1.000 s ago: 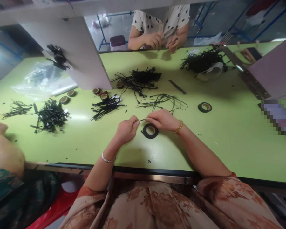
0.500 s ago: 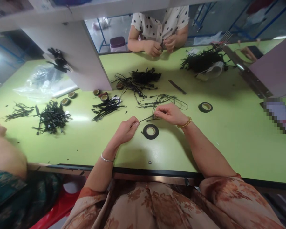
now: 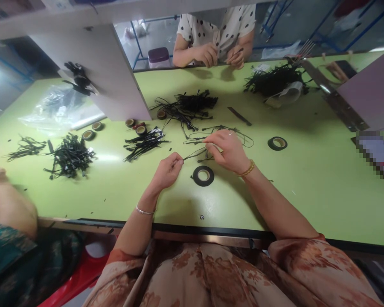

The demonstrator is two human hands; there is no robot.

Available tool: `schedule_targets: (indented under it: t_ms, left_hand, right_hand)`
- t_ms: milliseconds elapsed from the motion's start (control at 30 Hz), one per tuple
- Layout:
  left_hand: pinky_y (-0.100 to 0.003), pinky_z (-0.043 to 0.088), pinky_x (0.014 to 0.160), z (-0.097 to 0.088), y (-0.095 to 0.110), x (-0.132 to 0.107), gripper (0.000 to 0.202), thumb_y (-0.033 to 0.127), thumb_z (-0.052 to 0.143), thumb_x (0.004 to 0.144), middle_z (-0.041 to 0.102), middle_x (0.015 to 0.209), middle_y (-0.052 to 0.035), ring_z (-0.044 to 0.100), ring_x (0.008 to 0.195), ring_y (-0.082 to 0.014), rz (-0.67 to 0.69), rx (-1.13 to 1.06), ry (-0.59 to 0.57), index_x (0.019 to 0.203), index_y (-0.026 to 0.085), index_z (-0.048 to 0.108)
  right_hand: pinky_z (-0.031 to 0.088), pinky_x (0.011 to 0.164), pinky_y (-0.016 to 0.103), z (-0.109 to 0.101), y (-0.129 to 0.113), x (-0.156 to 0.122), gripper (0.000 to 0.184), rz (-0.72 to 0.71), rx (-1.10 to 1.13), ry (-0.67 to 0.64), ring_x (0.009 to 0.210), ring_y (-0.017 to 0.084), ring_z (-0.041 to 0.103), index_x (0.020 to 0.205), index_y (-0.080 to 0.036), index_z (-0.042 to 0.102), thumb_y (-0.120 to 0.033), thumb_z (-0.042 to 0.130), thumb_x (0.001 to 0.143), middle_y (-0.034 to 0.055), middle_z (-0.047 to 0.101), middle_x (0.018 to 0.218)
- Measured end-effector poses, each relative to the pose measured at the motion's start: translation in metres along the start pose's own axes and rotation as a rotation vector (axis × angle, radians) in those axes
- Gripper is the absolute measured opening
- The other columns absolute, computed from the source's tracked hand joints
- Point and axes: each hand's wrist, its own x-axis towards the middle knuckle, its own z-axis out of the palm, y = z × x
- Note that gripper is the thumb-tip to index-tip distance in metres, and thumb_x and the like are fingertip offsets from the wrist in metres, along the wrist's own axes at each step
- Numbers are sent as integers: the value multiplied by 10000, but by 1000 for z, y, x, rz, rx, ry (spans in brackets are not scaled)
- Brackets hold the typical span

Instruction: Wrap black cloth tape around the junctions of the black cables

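Observation:
My left hand (image 3: 168,171) is closed in a pinch on the end of a thin black cable (image 3: 194,154), which runs right toward my other hand. Over the loose black cables (image 3: 222,128), my right hand (image 3: 228,150) has its thumb and fingers apart, with the fingertips close to the strands. Whether a strand touches those fingertips is hard to make out. Just below the hands, a roll of black tape (image 3: 203,176) lies flat on the green table (image 3: 179,204). Part of the loose cables is hidden behind my right hand.
Cable bundles (image 3: 144,144) and a cable heap (image 3: 71,157) lie left, near small tape rolls (image 3: 88,135). Another tape roll (image 3: 277,143) is at right. A white upright panel (image 3: 115,81) stands left of centre. Across the table sits a co-worker (image 3: 216,38); another person's arm (image 3: 9,200) rests at left.
My right hand has loosened from its pinch and moved slightly up, its fingers now spread near the loose cables. My left hand still pinches the cable, slightly further left and higher.

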Motion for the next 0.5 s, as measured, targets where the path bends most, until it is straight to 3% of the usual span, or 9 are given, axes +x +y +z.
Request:
schedule_targets:
  t_ms: [133, 233, 333, 500]
  left_hand:
    - [-234, 296, 559, 1, -2, 1, 189, 340, 475, 904, 393, 605, 61, 342, 568, -98, 31, -21, -14, 790, 192, 494]
    - [-230, 300, 563, 0, -1, 1, 206, 355, 473, 905, 391, 616, 58, 339, 573, -96, 53, -57, -58, 785, 189, 492]
    - [-230, 313, 575, -2, -1, 1, 223, 374, 473, 909, 414, 636, 51, 355, 589, -98, 64, -69, -99, 796, 185, 505]
    - [-234, 339, 611, -2, 0, -1, 219, 362, 478, 914, 474, 664, 43, 390, 624, -101, 87, -28, -158, 810, 180, 543]
  right_hand:
    - [275, 1021, 471, 16, -29, -7, 277, -269, -186, -132, 1084, 271, 568, 1160, -207, 664, -342, 524, 963, 103, 697, 1119]
    - [351, 831, 384, 31, -34, -13, 267, -243, -262, -226, 793, 200, 555, 1129, -175, 682, -240, 479, 967, 95, 690, 909]
    - [295, 607, 304, 31, -24, -14, 252, -191, -203, -255, 693, 176, 495, 1008, -188, 716, -219, 474, 946, 67, 630, 800]
    - [333, 599, 279, 14, -9, -7, 322, -205, 12, -246, 661, 158, 491, 839, -183, 717, -331, 464, 974, 45, 584, 707]
